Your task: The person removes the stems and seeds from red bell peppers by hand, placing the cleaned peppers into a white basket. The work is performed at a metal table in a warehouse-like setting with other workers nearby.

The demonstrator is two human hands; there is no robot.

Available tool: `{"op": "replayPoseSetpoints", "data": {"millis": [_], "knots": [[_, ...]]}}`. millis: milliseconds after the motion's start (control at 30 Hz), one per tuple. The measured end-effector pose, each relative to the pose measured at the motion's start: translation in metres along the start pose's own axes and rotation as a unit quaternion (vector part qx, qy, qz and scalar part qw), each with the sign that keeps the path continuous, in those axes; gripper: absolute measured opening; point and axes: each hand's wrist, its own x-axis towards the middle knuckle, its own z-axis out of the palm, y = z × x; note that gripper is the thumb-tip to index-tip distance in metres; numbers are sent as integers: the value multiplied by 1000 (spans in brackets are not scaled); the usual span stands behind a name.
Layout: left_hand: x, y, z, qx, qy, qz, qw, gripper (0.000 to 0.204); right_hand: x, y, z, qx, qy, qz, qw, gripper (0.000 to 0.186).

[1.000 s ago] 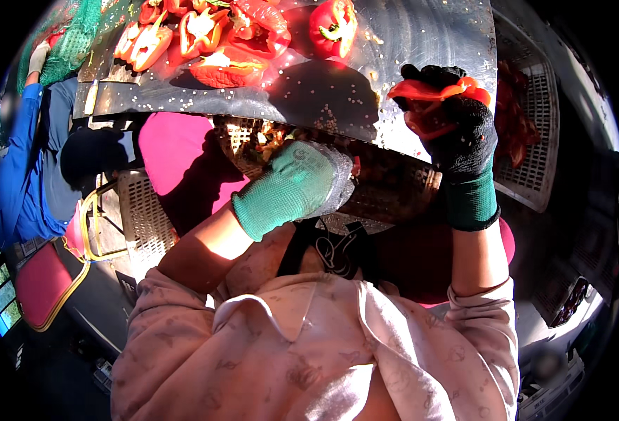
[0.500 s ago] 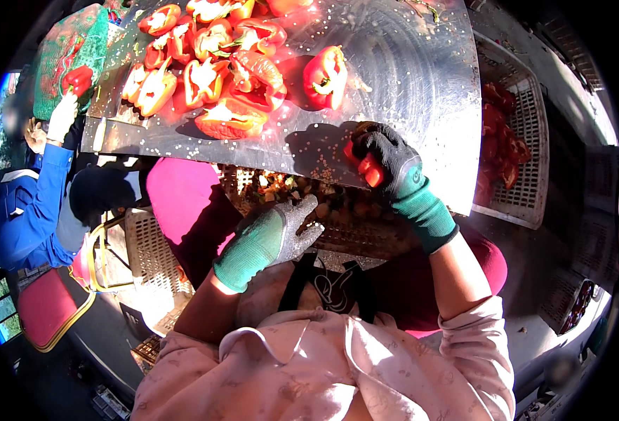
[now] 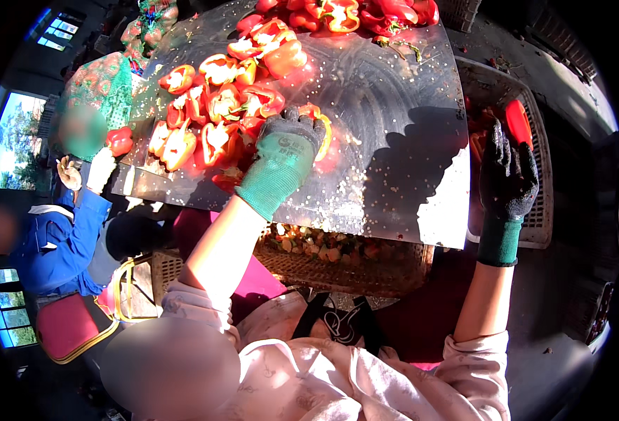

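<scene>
A red pepper (image 3: 325, 135) sits on a metal table (image 3: 394, 81), the left hand (image 3: 285, 153) curling its fingers over it; halved peppers (image 3: 223, 103) crowd its left. Over a crate (image 3: 546, 200), a pepper slice (image 3: 518, 124) meets the right hand's (image 3: 509, 184) straight fingers, hold unclear; a scrap basket (image 3: 344, 281) sits below.

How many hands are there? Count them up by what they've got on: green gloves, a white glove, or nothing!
Green-gloved: 2, the person's left hand at a cut pepper and right hand with a red pepper piece at its fingertips
White-gloved: 1, a co-worker's hand by a whole red pepper
Bare: 1, the co-worker's other hand
Total: 4
</scene>
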Motion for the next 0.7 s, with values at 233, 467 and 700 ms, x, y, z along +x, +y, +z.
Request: {"op": "replayPoseSetpoints", "data": {"millis": [233, 467, 700], "knots": [[-17, -12, 7, -285, 23, -71, 956, 62, -49, 101, 25, -348, -104, 187, 913, 48], [-46, 91, -36, -921, -16, -65, 384, 68, -61, 121, 15, -344, -146, 202, 905, 70], [-51, 96, -15, -767, 90, -8, 636, 51, -80, 117, 42, -419, -139, 194, 876, 58]]}}
